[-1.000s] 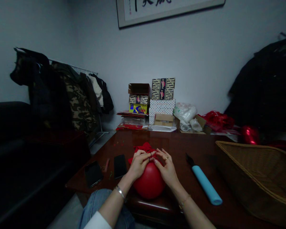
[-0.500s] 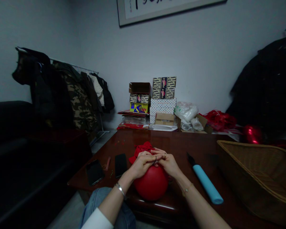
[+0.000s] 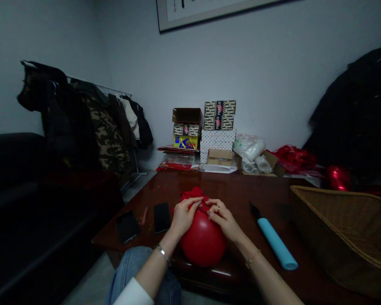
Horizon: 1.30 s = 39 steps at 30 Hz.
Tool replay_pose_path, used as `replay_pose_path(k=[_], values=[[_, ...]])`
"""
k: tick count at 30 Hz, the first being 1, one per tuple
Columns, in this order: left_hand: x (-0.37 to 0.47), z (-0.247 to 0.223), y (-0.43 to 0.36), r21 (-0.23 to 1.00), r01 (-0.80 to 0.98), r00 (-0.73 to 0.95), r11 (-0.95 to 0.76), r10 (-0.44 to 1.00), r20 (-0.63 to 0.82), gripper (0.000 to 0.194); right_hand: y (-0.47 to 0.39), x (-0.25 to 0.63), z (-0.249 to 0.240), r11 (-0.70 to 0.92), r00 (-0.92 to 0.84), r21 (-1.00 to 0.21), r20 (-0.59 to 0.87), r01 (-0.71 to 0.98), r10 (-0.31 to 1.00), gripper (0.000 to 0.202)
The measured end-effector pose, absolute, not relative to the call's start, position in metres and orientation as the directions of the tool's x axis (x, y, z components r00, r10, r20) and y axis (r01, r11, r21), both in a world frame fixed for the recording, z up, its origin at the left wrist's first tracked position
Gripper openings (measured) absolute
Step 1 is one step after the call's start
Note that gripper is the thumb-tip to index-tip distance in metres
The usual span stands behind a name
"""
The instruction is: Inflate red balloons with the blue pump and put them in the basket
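A round red balloon (image 3: pixel 203 241) rests at the table's front edge, between my forearms. Behind its top lies a bunch of red material (image 3: pixel 192 193). My left hand (image 3: pixel 184 215), thumb and fingertips pinched together, is at the upper left of the balloon, against the red material. On the other side my right hand (image 3: pixel 222 218) has its fingers curled and its thumb close to the index finger, at the balloon's upper right. Whatever small thing is between the fingertips of each hand is too small to make out.
Two dark phones (image 3: pixel 161 217) (image 3: pixel 127 226) lie left on the brown table (image 3: pixel 235 188). A blue pump (image 3: pixel 277 245) with a black nozzle lies right, beside a large wicker basket (image 3: pixel 343 237). Stacked boxes (image 3: pixel 218 142) stand behind the table.
My hands, which were together with fingers overlapping above the balloon, have moved slightly apart, and more of the balloon's top and the red material shows between them.
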<state>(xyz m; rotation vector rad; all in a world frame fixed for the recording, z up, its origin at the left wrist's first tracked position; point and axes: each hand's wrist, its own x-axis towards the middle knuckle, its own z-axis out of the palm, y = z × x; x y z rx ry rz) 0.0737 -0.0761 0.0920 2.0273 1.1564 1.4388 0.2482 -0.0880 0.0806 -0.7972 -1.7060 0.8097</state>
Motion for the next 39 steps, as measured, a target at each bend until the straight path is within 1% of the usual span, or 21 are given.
replay_pose_path(k=[3,7,10,12,16,18,20,22,24,26,29,31,34,39], values=[[0.078,0.090,-0.078,0.588,0.532,0.103,-0.610,0.735,0.670,0.023,-0.092,0.245,0.087,0.552,-0.271,-0.821,0.504,0.143,0.820,0.021],[0.082,0.088,-0.081,0.451,0.675,0.071,-0.584,0.660,0.748,0.025,-0.093,0.238,0.087,0.571,-0.275,-0.810,0.524,0.131,0.806,0.020],[0.083,0.085,-0.082,0.393,0.728,0.084,-0.563,0.641,0.763,0.031,-0.091,0.231,0.082,0.614,-0.203,-0.779,0.586,0.126,0.785,0.021],[0.084,0.083,-0.083,0.381,0.735,0.084,-0.560,0.634,0.769,0.029,-0.089,0.225,0.078,0.649,-0.114,-0.741,0.640,0.169,0.760,0.025],[0.085,0.082,-0.086,0.405,0.717,0.072,-0.567,0.638,0.766,0.027,-0.086,0.215,0.073,0.684,0.080,-0.656,0.738,0.319,0.670,0.026],[0.086,0.081,-0.088,0.412,0.715,0.084,-0.565,0.654,0.751,0.028,-0.084,0.210,0.070,0.670,0.156,-0.643,0.755,0.372,0.637,0.026],[0.088,0.081,-0.089,0.423,0.713,0.088,-0.559,0.670,0.737,0.027,-0.081,0.206,0.068,0.634,0.233,-0.667,0.739,0.391,0.632,0.027],[0.088,0.080,-0.090,0.452,0.705,0.071,-0.546,0.689,0.721,0.026,-0.078,0.204,0.065,0.580,0.287,-0.727,0.682,0.368,0.673,0.028],[0.088,0.079,-0.090,0.504,0.678,0.048,-0.535,0.717,0.696,0.025,-0.076,0.204,0.063,0.527,0.279,-0.783,0.615,0.331,0.737,0.031],[0.085,0.080,-0.090,0.587,0.611,0.020,-0.531,0.752,0.659,0.026,-0.074,0.205,0.061,0.496,0.236,-0.810,0.572,0.312,0.786,0.034],[0.081,0.084,-0.088,0.728,0.436,0.009,-0.530,0.811,0.585,0.030,-0.072,0.209,0.057,0.494,0.181,-0.811,0.562,0.313,0.807,0.037],[0.079,0.088,-0.088,0.790,0.329,0.038,-0.517,0.843,0.536,0.035,-0.071,0.210,0.054,0.504,0.149,-0.802,0.568,0.321,0.809,0.036],[0.078,0.093,-0.091,0.811,0.284,0.112,-0.511,0.858,0.501,0.039,-0.070,0.210,0.053,0.531,0.109,-0.776,0.594,0.341,0.797,0.032],[0.079,0.096,-0.097,0.743,0.379,0.221,-0.551,0.834,0.506,0.036,-0.073,0.209,0.057,0.583,0.063,-0.712,0.653,0.391,0.755,0.013]])
